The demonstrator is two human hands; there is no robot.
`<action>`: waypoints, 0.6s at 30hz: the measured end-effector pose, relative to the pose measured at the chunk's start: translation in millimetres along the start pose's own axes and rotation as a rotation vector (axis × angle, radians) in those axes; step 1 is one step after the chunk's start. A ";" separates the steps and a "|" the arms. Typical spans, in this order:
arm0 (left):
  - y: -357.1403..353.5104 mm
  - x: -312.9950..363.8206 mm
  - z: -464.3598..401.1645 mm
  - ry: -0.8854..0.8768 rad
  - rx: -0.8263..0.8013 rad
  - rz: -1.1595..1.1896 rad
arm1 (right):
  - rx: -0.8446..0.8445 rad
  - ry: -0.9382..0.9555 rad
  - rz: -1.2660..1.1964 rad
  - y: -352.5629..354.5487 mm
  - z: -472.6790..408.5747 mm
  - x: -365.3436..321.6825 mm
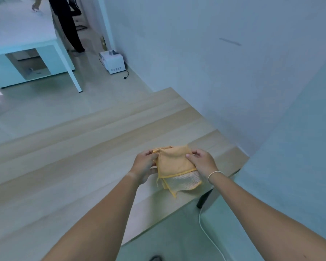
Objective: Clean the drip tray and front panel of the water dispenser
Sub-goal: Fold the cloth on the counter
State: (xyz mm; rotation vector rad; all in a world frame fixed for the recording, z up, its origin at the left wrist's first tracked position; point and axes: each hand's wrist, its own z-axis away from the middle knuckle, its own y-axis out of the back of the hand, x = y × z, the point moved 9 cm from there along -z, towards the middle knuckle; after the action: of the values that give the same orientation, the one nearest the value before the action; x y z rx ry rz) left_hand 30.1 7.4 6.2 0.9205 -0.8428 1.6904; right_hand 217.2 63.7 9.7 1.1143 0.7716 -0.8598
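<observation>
A folded yellow cleaning cloth (174,162) with a white mesh side is held over the right end of a light wooden table (87,147). My left hand (144,165) grips its left edge, fingers curled round the fabric. My right hand (203,162) pinches its right edge between thumb and fingers; a white band circles that wrist. No water dispenser or drip tray appears in the view.
White walls (215,53) stand right of and behind the table. A white cable (205,232) runs along the floor below the table's right end. A small white appliance (114,62) sits on the floor by the wall. A white desk (26,44) and a person's legs (70,25) are at far left.
</observation>
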 end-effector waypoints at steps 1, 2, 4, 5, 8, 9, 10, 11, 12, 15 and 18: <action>0.3 -1.7 -8.4 0.009 -0.006 -0.003 | 0.017 -0.007 0.033 -0.8 -5.1 2.4; 2.9 -4.0 -20.6 0.023 -0.002 -0.015 | 0.034 -0.019 0.069 -4.2 -12.6 5.7; 10.9 -8.7 -40.0 0.044 0.039 -0.047 | 0.043 -0.021 0.160 -11.8 -21.5 8.5; 16.5 -9.2 -50.3 0.049 0.053 -0.071 | 0.045 0.022 0.259 -17.8 -27.1 5.5; 21.6 -11.5 -68.9 0.064 0.022 -0.134 | 0.042 0.245 0.571 -38.6 -28.8 -10.1; 22.2 -12.3 -73.6 0.067 0.015 -0.161 | -0.020 0.285 0.608 -51.8 -26.0 -12.7; 23.4 -13.2 -77.5 0.068 0.016 -0.184 | -0.097 0.324 0.638 -67.2 -20.9 -14.8; 24.5 -14.4 -81.2 0.071 0.021 -0.198 | -0.162 0.374 0.691 -82.6 -13.7 -17.2; 25.6 -16.8 -84.3 0.077 0.024 -0.206 | -0.192 0.444 0.767 -96.4 -7.1 -18.0; 28.9 -22.1 -88.7 0.104 0.023 -0.233 | -0.203 0.501 0.917 -116.4 0.1 -12.2; 31.6 -24.8 -89.4 0.106 0.038 -0.234 | -0.125 0.504 0.909 -115.6 -6.8 -15.8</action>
State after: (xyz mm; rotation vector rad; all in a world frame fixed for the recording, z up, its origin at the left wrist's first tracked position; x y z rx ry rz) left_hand -11.3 65.7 -60.9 0.9097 -0.6098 1.5415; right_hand 107.4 49.6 -27.8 1.4031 0.6039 0.2409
